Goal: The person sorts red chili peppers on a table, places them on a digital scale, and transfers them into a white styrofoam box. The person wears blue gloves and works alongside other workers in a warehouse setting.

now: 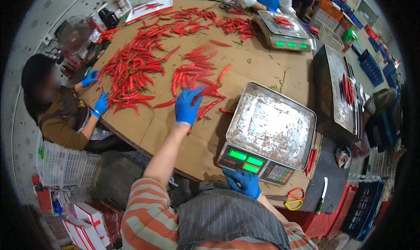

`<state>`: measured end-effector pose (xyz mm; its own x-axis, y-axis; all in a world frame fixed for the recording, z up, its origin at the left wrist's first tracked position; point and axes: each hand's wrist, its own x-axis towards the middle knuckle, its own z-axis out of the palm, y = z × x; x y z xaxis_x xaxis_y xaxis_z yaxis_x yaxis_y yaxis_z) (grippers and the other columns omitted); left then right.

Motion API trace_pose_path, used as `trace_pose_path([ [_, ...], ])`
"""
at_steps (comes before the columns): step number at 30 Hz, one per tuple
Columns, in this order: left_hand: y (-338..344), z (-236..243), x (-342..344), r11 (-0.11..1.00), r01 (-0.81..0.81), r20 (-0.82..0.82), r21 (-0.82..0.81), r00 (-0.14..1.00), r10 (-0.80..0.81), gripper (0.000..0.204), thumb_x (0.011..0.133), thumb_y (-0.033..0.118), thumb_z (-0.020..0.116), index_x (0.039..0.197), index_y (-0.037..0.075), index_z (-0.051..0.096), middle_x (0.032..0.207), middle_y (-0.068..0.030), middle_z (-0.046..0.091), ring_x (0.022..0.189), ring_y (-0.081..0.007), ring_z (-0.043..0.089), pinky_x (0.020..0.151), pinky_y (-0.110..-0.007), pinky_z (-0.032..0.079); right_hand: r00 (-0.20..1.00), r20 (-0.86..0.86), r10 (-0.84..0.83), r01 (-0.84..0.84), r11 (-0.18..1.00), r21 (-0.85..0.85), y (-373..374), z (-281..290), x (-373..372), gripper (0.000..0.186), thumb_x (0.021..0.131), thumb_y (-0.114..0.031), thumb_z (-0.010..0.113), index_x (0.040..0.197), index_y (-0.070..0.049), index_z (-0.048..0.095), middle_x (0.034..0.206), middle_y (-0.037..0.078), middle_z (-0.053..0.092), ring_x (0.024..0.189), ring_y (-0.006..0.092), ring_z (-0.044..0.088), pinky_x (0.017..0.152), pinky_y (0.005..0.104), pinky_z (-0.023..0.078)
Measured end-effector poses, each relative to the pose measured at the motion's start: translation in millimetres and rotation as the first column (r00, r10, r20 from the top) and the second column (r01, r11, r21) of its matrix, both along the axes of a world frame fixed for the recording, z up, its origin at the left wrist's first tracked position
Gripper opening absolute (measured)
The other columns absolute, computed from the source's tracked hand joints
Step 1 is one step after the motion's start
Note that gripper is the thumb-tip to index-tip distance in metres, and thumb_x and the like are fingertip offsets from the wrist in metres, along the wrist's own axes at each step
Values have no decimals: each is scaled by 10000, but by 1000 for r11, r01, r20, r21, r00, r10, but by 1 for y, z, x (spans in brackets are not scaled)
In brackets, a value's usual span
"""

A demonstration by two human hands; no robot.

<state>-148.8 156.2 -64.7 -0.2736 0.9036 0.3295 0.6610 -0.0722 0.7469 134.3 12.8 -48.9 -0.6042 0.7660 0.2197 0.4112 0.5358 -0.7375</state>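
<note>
Gloved in blue, my left hand (188,105) reaches over the cardboard-covered table, its fingers curled round a red chili pepper (212,90) at the near side of a small pile. Several peppers in that pile (186,73) are smeared by motion. My right hand (243,183), also in a blue glove, is by the front edge of a digital scale (273,123), beside its lit green displays; its fingers are apart and hold nothing. The scale's worn metal tray has no peppers on it. A large heap of red chilies (135,66) spreads at the far left.
Across on the left, a co-worker's blue-gloved hands (100,103) touch the heap. A second scale (284,29) with peppers stands at the far right, near another person. Scissors (295,199) and a knife (323,195) lie right of me. A metal box (337,88) stands beyond the scale.
</note>
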Motion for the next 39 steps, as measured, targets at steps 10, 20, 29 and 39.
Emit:
trace_pose_path([
  [10,-108,41,68,980,192,967,51,236,-96,362,870,113,574,1214,37,489,1114,-70,571,1014,-172,564,861,-311,489,933,-238,-271,183,924,-337,10,40,-19,412,779,-32,657,1177,-76,558,898,71,643,779,123,612,694,263,487],
  [20,-136,65,93,956,231,888,180,379,-259,429,815,50,620,1217,5,478,1095,-88,577,1014,-181,558,913,-314,446,676,-492,-548,-77,612,-787,16,48,-40,221,837,-76,609,1033,20,573,906,72,629,762,123,590,712,253,498],
  [29,-123,80,85,973,186,924,137,330,-193,470,872,100,560,1316,69,406,1228,-31,508,1073,-165,530,886,-313,476,540,-643,-543,-503,404,-764,9,32,-15,221,884,-194,553,1001,-7,567,852,61,617,681,130,577,624,248,470],
  [39,-124,60,85,982,136,991,128,7,-130,469,872,162,577,1311,124,416,1209,-55,516,1099,-171,516,892,-305,459,500,-693,-520,-600,369,-710,12,38,-11,268,904,-207,519,1046,16,555,951,102,630,704,152,596,682,264,477],
])
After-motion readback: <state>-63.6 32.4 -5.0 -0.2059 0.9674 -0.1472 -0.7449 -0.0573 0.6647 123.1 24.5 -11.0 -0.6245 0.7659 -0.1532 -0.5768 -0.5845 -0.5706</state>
